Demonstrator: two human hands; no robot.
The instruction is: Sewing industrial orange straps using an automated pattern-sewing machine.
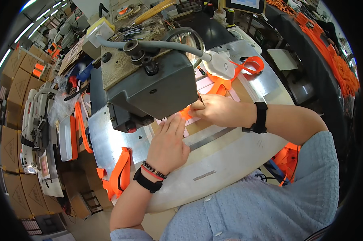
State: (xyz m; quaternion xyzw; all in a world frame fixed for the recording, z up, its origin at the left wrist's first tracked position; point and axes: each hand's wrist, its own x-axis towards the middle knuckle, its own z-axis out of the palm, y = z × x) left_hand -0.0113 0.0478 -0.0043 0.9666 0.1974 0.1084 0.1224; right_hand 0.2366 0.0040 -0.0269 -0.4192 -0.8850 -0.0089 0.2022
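Under the dark head of a sewing machine [153, 86], both my hands meet at a piece of orange webbing strap [185, 113]. My left hand [169, 138] lies flat with its fingers stretched forward, the tips beside the strap and partly hidden by the machine head. Bent fingers of my right hand [219, 110] pinch the strap from the other side; their tips are partly out of sight. Beneath lies a tan plate with pale pink strips [234, 95]. More orange strap [219, 85] loops behind my right hand, below a white lamp [221, 66] that lights the spot.
Orange straps [121, 172] hang over the table's left edge. A white-and-orange tray [68, 138] stands farther left, near stacked cardboard boxes [12, 148]. Long orange material [310, 34] lies on a dark-covered table at the right. A grey cable [169, 45] crosses the machine's top.
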